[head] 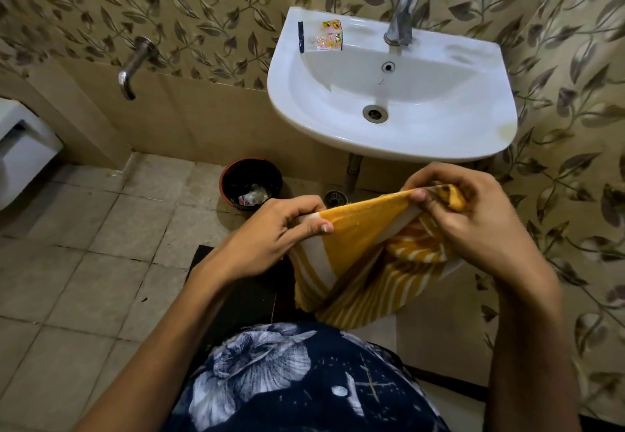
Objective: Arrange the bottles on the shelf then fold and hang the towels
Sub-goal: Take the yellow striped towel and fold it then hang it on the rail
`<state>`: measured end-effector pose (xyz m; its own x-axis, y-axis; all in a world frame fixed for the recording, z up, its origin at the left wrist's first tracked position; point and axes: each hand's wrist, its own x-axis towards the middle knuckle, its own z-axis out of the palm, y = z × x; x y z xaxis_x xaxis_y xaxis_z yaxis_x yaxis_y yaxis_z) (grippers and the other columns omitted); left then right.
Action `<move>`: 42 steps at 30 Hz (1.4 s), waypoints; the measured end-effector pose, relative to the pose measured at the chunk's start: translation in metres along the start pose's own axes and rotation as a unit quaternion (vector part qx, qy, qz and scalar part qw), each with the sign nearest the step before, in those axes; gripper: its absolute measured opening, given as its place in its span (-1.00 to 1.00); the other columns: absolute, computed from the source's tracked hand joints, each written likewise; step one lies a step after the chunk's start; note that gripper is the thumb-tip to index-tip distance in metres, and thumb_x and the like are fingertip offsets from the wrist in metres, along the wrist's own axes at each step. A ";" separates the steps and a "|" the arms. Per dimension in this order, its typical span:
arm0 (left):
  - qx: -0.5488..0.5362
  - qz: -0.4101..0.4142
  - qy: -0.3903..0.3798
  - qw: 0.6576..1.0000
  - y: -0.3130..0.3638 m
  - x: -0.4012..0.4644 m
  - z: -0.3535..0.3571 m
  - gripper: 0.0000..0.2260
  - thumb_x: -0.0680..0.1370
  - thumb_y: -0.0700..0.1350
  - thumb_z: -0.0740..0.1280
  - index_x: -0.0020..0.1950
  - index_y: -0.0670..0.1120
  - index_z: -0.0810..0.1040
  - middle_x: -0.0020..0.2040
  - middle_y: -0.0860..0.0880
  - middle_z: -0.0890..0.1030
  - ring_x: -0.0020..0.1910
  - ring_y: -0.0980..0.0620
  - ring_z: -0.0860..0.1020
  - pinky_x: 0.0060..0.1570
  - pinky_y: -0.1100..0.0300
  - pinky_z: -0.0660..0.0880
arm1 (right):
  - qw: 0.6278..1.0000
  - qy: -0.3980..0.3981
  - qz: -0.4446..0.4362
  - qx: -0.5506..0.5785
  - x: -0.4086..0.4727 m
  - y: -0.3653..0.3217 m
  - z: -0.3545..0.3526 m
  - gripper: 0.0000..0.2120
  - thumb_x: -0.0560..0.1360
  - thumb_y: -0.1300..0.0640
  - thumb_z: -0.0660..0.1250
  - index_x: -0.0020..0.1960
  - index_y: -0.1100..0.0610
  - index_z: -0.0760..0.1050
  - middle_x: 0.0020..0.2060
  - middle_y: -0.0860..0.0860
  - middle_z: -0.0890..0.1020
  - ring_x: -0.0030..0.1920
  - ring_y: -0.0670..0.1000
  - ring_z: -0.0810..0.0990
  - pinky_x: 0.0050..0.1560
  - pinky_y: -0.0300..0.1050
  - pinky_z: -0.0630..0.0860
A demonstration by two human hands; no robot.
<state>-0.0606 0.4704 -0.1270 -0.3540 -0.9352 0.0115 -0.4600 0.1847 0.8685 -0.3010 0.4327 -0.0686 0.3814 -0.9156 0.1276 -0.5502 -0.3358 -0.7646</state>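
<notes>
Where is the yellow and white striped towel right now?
In the head view, the yellow and white striped towel hangs low and right of centre, stretched between the left hand and right hand, below the white sink.

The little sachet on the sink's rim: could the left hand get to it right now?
Probably not at once. The left hand pinches the yellow towel, so it isn't free. Otherwise nothing stands between it and the sachet on the sink.
</notes>
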 end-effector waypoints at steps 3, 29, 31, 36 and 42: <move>-0.005 0.008 0.001 1.000 0.000 0.000 -0.002 -0.64 0.52 0.21 0.14 -0.17 -0.06 0.50 -0.24 -0.10 0.46 -0.28 0.00 0.44 -0.34 0.13 0.31 | 1.000 0.025 0.012 -0.003 -0.002 0.002 -0.009 -0.91 0.41 0.10 0.29 -0.21 -0.05 0.56 -0.21 -0.13 0.64 -0.16 -0.16 0.60 -0.15 -0.34 0.48; 0.060 0.004 0.007 0.998 0.014 -0.010 -0.002 -0.65 0.44 0.37 0.17 -0.12 0.09 0.41 -0.29 -0.06 0.51 -0.30 -0.03 0.48 -0.29 -0.18 0.42 | 0.998 -0.041 -0.020 0.043 -0.008 0.001 0.035 -0.94 0.45 0.03 0.33 -0.20 -0.08 0.55 -0.28 -0.18 0.62 -0.25 -0.19 0.56 -0.25 -0.35 0.41; 0.062 0.009 0.019 0.998 0.011 -0.014 -0.005 -0.62 0.47 0.36 0.11 -0.17 0.06 0.40 -0.33 -0.05 0.47 -0.34 0.02 0.45 -0.32 -0.10 0.39 | 0.999 -0.018 -0.013 0.049 -0.007 0.006 0.028 -0.94 0.43 0.04 0.33 -0.20 -0.08 0.55 -0.29 -0.21 0.62 -0.25 -0.22 0.57 -0.23 -0.41 0.40; 0.062 0.002 0.016 0.998 0.013 -0.015 -0.006 -0.64 0.56 0.22 0.03 -0.23 0.00 0.37 -0.35 -0.07 0.41 -0.36 0.05 0.41 -0.33 -0.04 0.35 | 0.999 0.006 0.004 0.039 -0.008 0.010 0.019 -0.96 0.42 0.05 0.34 -0.18 -0.07 0.57 -0.25 -0.18 0.64 -0.20 -0.19 0.59 -0.19 -0.38 0.44; 0.074 -0.012 0.001 0.997 0.010 -0.021 -0.009 -0.67 0.55 0.25 0.04 -0.15 0.06 0.42 -0.27 -0.01 0.50 -0.26 0.03 0.49 -0.26 -0.05 0.45 | 0.998 0.014 0.057 -0.013 -0.014 0.021 0.024 -0.84 0.48 0.12 0.37 -0.14 -0.16 0.56 -0.18 -0.23 0.64 -0.06 -0.17 0.59 -0.03 -0.08 0.54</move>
<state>-0.0508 0.4889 -0.1140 -0.3402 -0.9403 -0.0067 -0.5835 0.2055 0.7856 -0.3003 0.4433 -0.1015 0.2952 -0.9536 0.0591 -0.6079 -0.2352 -0.7584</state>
